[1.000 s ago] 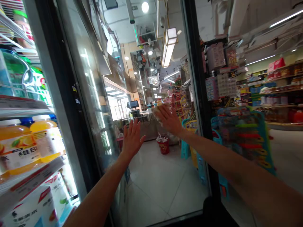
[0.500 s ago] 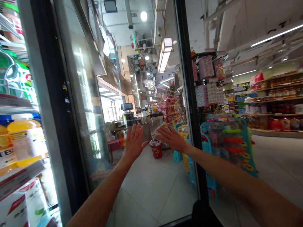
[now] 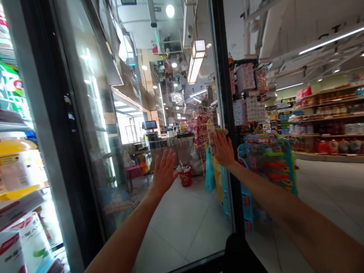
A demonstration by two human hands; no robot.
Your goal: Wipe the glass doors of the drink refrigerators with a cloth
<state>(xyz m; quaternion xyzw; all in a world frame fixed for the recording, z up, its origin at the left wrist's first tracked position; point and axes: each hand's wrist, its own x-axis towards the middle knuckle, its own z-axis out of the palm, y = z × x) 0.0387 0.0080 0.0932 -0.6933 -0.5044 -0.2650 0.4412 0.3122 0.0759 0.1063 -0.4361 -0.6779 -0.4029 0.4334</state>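
**Pale cloth (image 3: pixel 211 139) held near the right edge of the glass door (image 3: pixel 196 216)**

Your right hand (image 3: pixel 223 149) holds the pale cloth against the glass, fingers stretched over it, beside the black frame (image 3: pixel 223 68). Your left hand (image 3: pixel 164 172) is spread wide nearer the middle; whether its palm touches, you cannot tell. Beyond the left edge, labels on a yellow bottle (image 3: pixel 21 170) and white carton (image 3: pixel 30 237) blur; a distant sign (image 3: pixel 182 117) appears to read "DAILY".

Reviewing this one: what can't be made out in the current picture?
Head view:
Cloth: mostly hidden by the right hand.
Left hand: palm turned away; contact with the glass unclear.
Front white pack: cut off by the left edge.
Price strip: too blurred to read.
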